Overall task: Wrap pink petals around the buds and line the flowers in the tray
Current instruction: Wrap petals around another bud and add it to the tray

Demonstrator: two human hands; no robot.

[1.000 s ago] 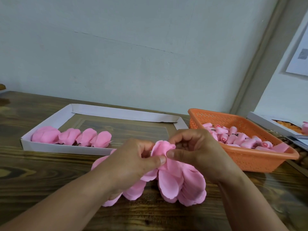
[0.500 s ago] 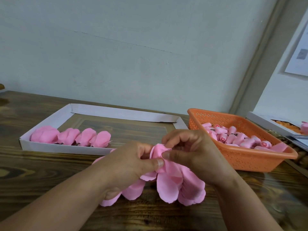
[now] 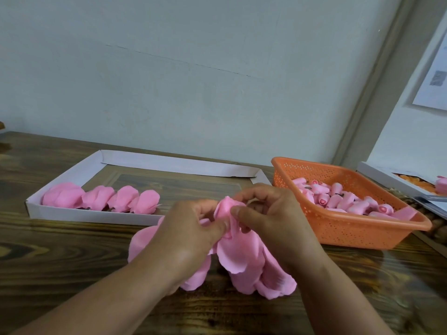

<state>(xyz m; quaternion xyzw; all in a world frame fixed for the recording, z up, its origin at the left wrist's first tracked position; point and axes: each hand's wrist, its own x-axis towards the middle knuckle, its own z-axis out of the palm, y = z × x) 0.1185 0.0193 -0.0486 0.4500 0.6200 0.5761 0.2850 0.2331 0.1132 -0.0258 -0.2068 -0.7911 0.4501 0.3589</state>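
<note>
While both hands (image 3: 242,228) pinch it, petal strip (image 3: 242,257) hanging downward.

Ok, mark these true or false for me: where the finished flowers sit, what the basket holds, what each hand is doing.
1. Four finished flowers lie in the white tray. True.
2. The orange basket is empty. False: it holds pink buds.
3. Both hands grip the petals. True: left hand and right hand pinch them.
4. The flowers fill the tray's right end. False: they sit at its left end.
5. The basket stands left of the tray. False: right of it.
</note>
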